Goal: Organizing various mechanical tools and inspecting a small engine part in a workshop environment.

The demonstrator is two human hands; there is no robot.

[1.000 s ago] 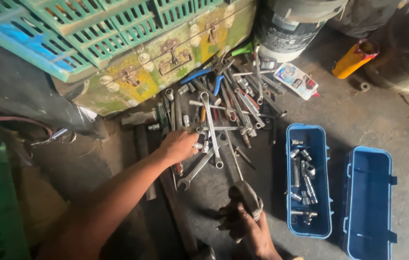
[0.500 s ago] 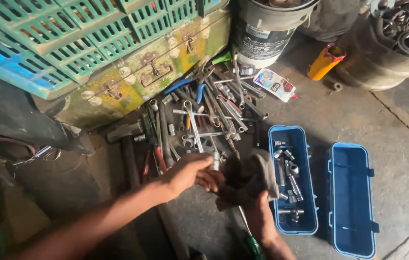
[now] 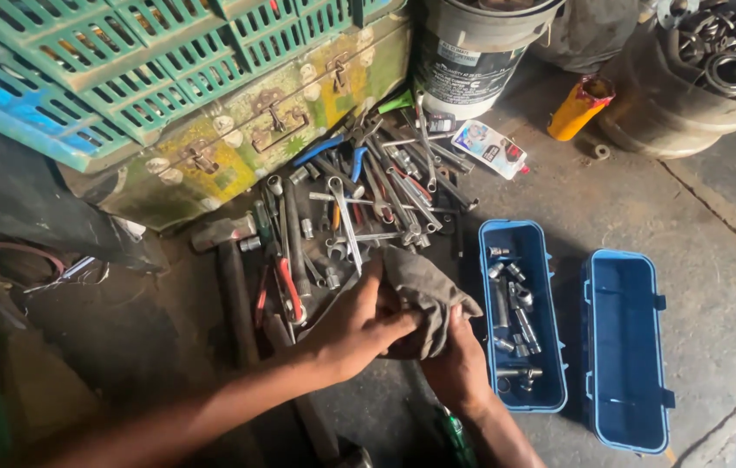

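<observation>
left hand: your left hand (image 3: 359,325) closes its fingers and thumb on the near edge of the rag (image 3: 420,299).
right hand: your right hand (image 3: 459,368) grips the same rag from below, fingers curled into the cloth.
rag: a grey, grimy cloth, bunched between both of your hands, held just above the floor (image 3: 645,208) between the tool pile and the blue box.
tool pile: wrenches and pliers (image 3: 359,199) lie spread on the floor just beyond your hands, against a painted metal chest (image 3: 247,130).
blue box: an open blue box (image 3: 520,316) with sockets inside sits just right of the rag; its empty lid (image 3: 628,351) lies beside it.
behind: green crates (image 3: 125,61), a bucket (image 3: 472,52).
</observation>
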